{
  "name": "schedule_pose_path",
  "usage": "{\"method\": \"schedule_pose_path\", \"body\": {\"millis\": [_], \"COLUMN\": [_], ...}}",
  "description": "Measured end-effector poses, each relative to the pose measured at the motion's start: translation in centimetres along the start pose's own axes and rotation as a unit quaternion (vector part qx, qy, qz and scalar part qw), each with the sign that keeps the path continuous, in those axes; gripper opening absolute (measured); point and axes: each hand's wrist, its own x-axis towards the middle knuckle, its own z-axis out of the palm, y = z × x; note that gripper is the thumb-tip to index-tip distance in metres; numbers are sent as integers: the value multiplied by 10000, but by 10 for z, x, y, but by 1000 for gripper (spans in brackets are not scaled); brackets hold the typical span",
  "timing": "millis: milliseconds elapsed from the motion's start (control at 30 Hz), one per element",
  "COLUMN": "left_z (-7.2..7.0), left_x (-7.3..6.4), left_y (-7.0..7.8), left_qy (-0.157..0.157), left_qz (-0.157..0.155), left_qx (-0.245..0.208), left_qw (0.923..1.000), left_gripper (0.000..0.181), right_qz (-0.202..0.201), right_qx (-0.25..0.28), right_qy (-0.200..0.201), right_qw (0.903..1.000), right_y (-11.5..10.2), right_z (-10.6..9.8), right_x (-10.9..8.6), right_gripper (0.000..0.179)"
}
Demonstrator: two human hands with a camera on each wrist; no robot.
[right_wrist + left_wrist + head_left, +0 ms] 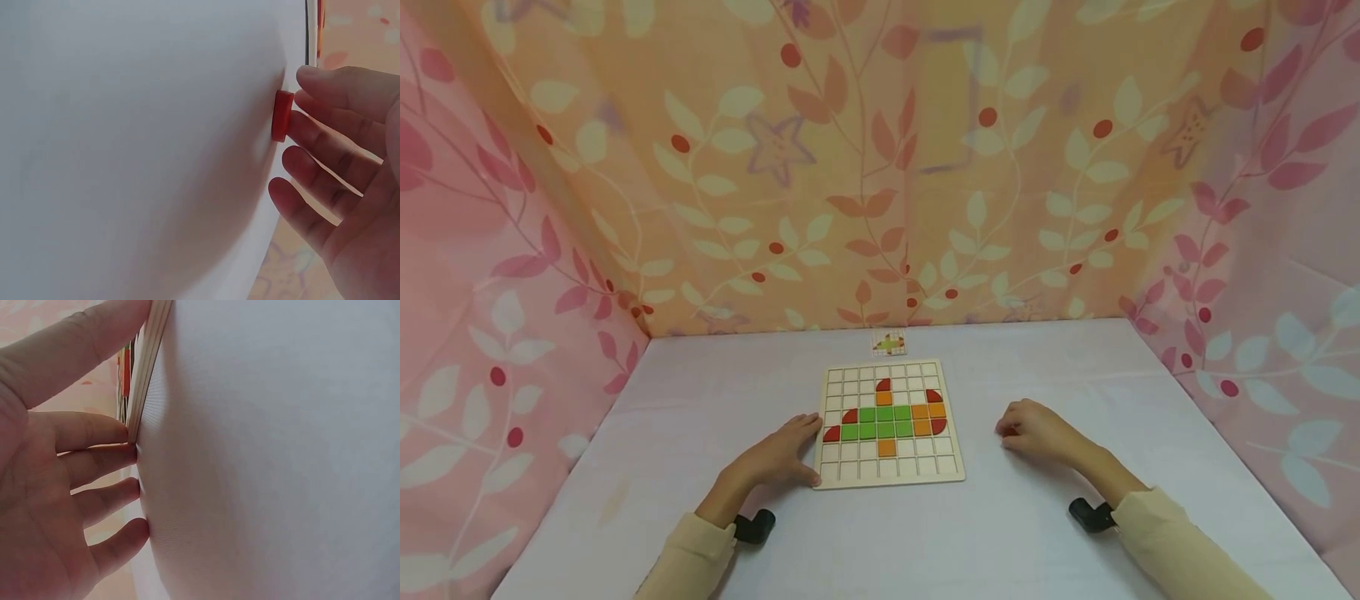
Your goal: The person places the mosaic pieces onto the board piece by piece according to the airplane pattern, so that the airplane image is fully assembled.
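Observation:
A square wooden grid board (850, 468) lies flat on the table, bearing green squares (883, 422), orange squares (887, 448) and red quarter-round pieces (832, 434) in a plane-like pattern. My left hand (782, 454) rests at the board's left side, fingers spread, with the thumb and index fingertips at its edge. To the right of the board, my right hand (1037, 432) is low over the table, its fingers loosely bent. In the right wrist view a small red piece (282, 117) stands on the cloth right at the index and middle fingertips, the thumb apart from it.
A small picture card (889, 342) with a similar coloured pattern lies just behind the board. White cloth (700, 383) covers the table, and patterned curtains (715, 167) enclose its back and sides. Each wrist wears a black camera (755, 527).

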Motion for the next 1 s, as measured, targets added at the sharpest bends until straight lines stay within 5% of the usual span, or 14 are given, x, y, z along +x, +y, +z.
{"method": "schedule_pose_path", "body": {"millis": [867,1000], "left_z": [0,0], "left_x": [1,1], "left_y": [1,0], "left_qy": [-11,-36], "left_qz": [-80,-102], "left_qx": [-3,-3], "left_qw": [10000,9999], "left_gripper": [98,97], "right_qz": [498,81], "right_qx": [178,-93], "right_qy": [182,401], "right_qw": [9984,9991], "right_y": [11,11], "right_z": [-2,-1], "right_x": [-23,-23], "right_gripper": [21,19]}}
